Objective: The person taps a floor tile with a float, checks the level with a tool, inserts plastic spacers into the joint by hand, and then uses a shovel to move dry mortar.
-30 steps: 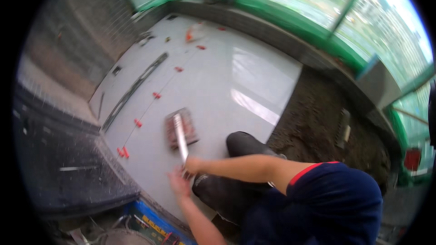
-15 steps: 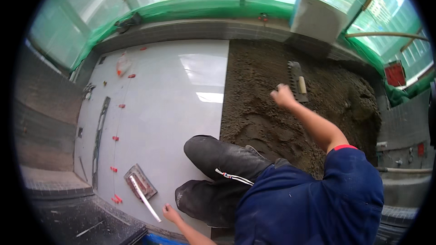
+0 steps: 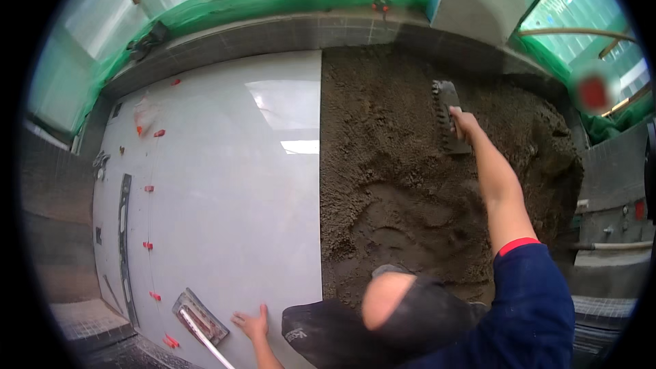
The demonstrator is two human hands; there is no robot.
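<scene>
Green netting [image 3: 273, 5] above a low grey wall [image 3: 273, 35]

Open passage over white tiles [image 3: 232, 184] between red clips [image 3: 149, 189] and mortar bed [image 3: 383, 130], long-handled float [image 3: 198, 316] beside left hand [image 3: 254, 324] obstructing near end, right hand [image 3: 464, 126] and notched trowel [image 3: 446, 98] across far mortar

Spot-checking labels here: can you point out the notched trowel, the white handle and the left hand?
Notched trowel [image 3: 443, 111]: head view, on its grey blade.
White handle [image 3: 205, 337]: head view, midway along its visible length.
Left hand [image 3: 255, 328]: head view, on the back of the hand.
</scene>
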